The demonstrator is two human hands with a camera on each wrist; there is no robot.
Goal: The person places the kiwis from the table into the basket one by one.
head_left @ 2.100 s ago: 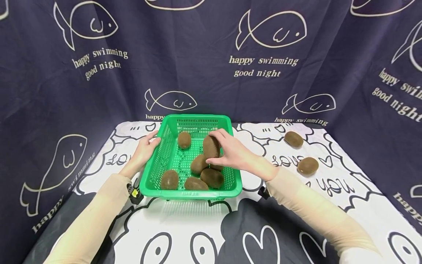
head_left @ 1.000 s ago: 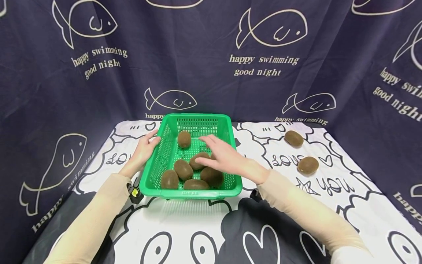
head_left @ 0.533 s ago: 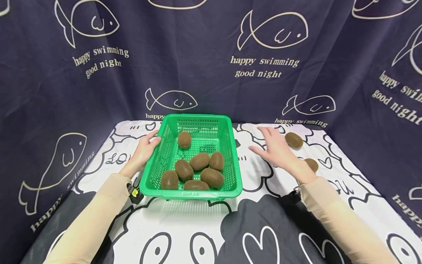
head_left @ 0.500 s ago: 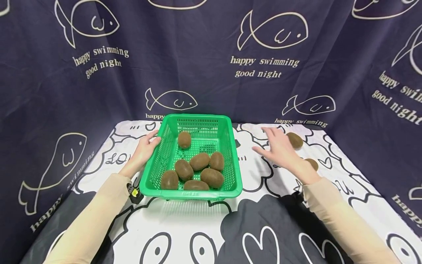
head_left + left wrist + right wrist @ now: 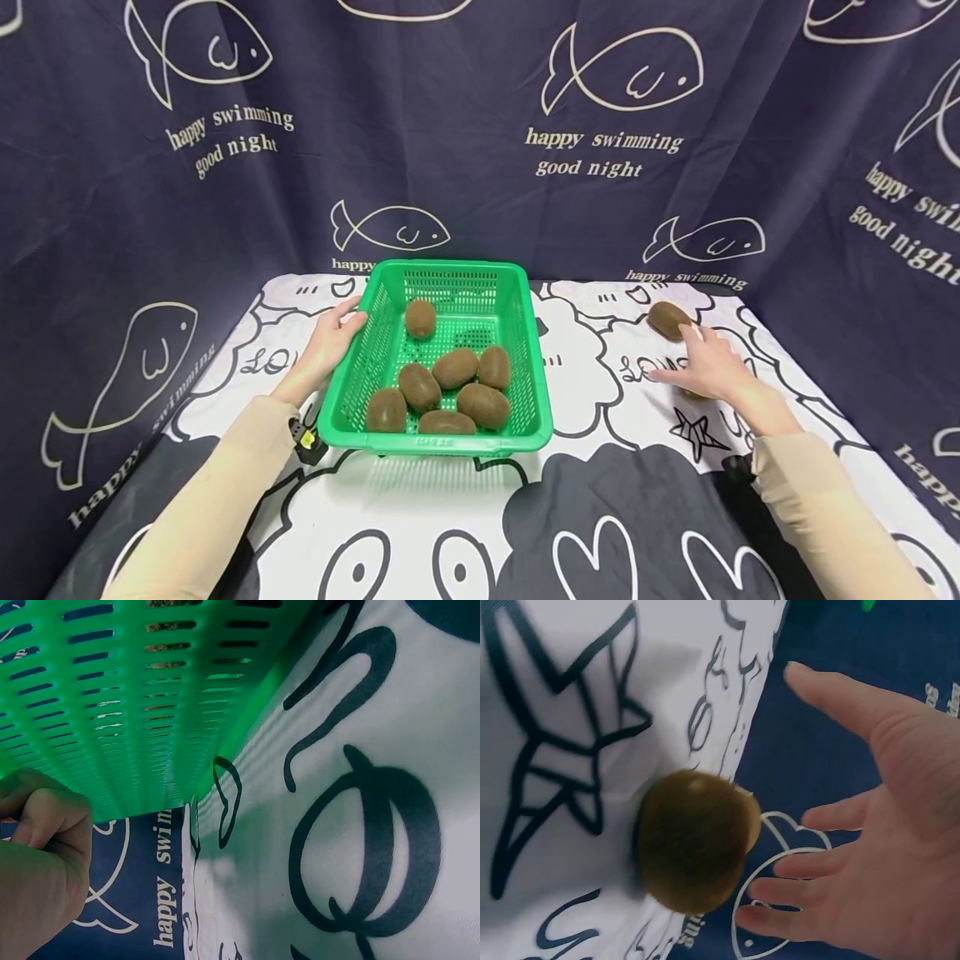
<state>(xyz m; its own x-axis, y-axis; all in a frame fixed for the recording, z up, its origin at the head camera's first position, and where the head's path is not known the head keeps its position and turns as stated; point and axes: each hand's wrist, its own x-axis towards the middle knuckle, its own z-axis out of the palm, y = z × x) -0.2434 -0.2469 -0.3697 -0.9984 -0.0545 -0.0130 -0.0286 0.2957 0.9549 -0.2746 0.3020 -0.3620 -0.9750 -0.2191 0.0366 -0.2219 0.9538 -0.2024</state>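
My left hand (image 5: 327,342) grips the left rim of a green plastic basket (image 5: 435,442); in the left wrist view its fingers are curled at the top of the slotted wall. Several brown kiwis lie inside, mostly in the near half, while one kiwi (image 5: 420,319) sits farther back on the left. To the basket's right, my right hand (image 5: 716,367) hovers with fingers spread over a kiwi (image 5: 694,840) on the cloth, which it mostly hides in the head view. The right wrist view shows nothing in that palm. Another kiwi (image 5: 667,320) lies just beyond the fingertips.
A black-and-white patterned cloth (image 5: 570,392) covers the table. Behind and at both sides hangs a dark blue curtain (image 5: 480,167) with fish drawings and lettering. Small dark devices are strapped at both wrists.
My right hand set a kiwi down in the basket's near half, let go, and moved right, out over the two kiwis on the cloth. The left hand and basket stayed put.
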